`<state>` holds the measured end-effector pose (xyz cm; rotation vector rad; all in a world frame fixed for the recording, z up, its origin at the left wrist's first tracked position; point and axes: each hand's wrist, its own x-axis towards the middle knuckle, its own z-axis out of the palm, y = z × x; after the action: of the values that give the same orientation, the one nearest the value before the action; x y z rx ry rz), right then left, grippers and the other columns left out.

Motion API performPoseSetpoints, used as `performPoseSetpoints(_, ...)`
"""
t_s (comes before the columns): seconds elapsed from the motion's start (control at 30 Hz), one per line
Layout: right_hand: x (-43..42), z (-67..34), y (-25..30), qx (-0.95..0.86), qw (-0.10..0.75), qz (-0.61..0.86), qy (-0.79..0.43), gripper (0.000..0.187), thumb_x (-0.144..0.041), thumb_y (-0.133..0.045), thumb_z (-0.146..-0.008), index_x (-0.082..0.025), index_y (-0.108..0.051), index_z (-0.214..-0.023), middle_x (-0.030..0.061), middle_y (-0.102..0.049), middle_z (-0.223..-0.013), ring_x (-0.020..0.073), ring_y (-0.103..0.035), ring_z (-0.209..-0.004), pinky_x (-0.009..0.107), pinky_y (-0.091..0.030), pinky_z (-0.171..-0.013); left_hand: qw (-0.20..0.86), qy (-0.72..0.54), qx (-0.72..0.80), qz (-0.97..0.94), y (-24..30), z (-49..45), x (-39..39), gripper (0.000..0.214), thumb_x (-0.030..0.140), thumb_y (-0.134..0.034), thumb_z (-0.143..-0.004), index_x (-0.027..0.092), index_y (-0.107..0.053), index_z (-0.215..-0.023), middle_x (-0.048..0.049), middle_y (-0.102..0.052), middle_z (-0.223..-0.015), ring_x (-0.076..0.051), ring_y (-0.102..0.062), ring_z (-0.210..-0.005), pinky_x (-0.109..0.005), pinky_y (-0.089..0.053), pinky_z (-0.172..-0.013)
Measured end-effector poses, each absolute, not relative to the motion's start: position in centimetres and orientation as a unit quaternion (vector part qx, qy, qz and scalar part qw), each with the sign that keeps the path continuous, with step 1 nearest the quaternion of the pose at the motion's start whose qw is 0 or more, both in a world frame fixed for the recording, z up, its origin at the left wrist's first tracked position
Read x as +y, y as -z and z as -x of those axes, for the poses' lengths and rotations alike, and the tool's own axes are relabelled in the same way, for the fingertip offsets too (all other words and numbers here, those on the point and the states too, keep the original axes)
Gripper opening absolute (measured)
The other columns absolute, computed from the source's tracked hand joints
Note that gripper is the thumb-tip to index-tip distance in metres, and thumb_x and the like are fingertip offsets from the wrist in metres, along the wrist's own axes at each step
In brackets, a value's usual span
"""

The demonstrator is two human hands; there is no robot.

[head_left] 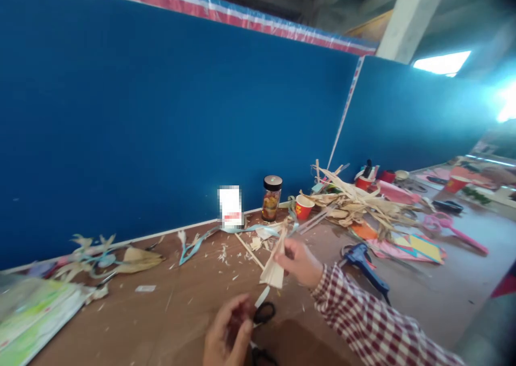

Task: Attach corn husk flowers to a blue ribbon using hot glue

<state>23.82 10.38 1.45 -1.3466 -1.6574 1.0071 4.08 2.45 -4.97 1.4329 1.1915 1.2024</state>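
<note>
My right hand, in a checked sleeve, pinches a pale, pleated, fan-shaped piece of dried corn husk above the table. Its narrow end points up and its wide end hangs down. At the bottom centre my left hand is loosely curved, thumb and fingers apart, with nothing visible in it. Close to its right lie scissors with black handles, partly hidden by the hand. A short pale strip lies just beyond the scissors. Small husk scraps and a thin stick lie beyond my hands.
A blue glue gun lies right of my sleeve. Behind it spreads a heap of dried husks. A red paper cup and a lidded jar stand near the blue partition. Far left lies a green-white packet.
</note>
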Motion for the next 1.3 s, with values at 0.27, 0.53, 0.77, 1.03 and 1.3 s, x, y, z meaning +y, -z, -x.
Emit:
performPoseSetpoints(0.27,7.0,-17.1,1.0,-0.728,0.343,0.434,-0.405,0.007,-0.017,-0.050,-0.073,-0.015,-0.057,-0.073,-0.0016,-0.054,-0.064,0.0099,-0.048,-0.057,0.020,-0.038,-0.053,0.528,-0.516,0.477,-0.477,3.4,-3.1,4.2,0.032,0.038,-0.059,-0.071,0.011,-0.061,-0.090,-0.0068,-0.066,-0.074,-0.016,-0.060,-0.064,-0.026,-0.048,-0.059)
performPoseSetpoints(0.53,6.7,-17.4,2.9,-0.710,0.376,0.467,-0.370,0.025,-0.035,-0.042,-0.084,-0.016,-0.052,-0.070,-0.0025,-0.047,-0.059,0.0097,-0.042,-0.054,0.019,-0.034,-0.049,0.564,-0.545,0.491,-0.380,5.0,-3.8,4.0,0.032,0.044,-0.059,-0.069,0.012,-0.058,-0.069,0.0019,-0.056,-0.054,-0.009,-0.048,-0.046,-0.019,-0.039,-0.044)
performPoseSetpoints(0.77,6.4,-18.0,2.6,-0.719,0.390,0.500,-0.286,0.028,-0.038,-0.043,-0.084,-0.018,-0.051,-0.065,-0.0039,-0.043,-0.052,0.0096,-0.039,-0.049,0.021,-0.030,-0.047,0.511,-0.512,0.547,-0.422,4.6,-3.9,3.8,0.036,0.047,-0.057,-0.069,0.011,-0.061,-0.075,0.0034,-0.052,-0.048,-0.007,-0.043,-0.039,-0.017,-0.035,-0.037)
performPoseSetpoints(1.03,5.9,-17.3,2.8,-0.718,0.386,0.482,-0.321,0.026,-0.038,-0.040,-0.085,-0.018,-0.057,-0.079,-0.0021,-0.052,-0.057,0.0104,-0.047,-0.053,0.021,-0.037,-0.051,0.419,-0.482,0.605,-0.475,4.5,-3.5,3.8,0.035,0.047,-0.050,-0.074,0.014,-0.061,-0.078,0.0036,-0.053,-0.045,-0.011,-0.050,-0.039,-0.018,-0.035,-0.036)
performPoseSetpoints(1.3,5.9,-16.6,3.9,-0.634,0.379,0.502,-0.449,0.019,-0.037,-0.052,-0.077,-0.018,-0.053,-0.073,-0.0016,-0.057,-0.058,0.0120,-0.057,-0.050,0.021,-0.044,-0.047,0.368,-0.492,0.620,-0.489,4.2,-3.1,4.0,0.032,0.045,-0.050,-0.074,0.015,-0.060,-0.077,0.0018,-0.057,-0.048,-0.013,-0.054,-0.042,-0.020,-0.040,-0.040)
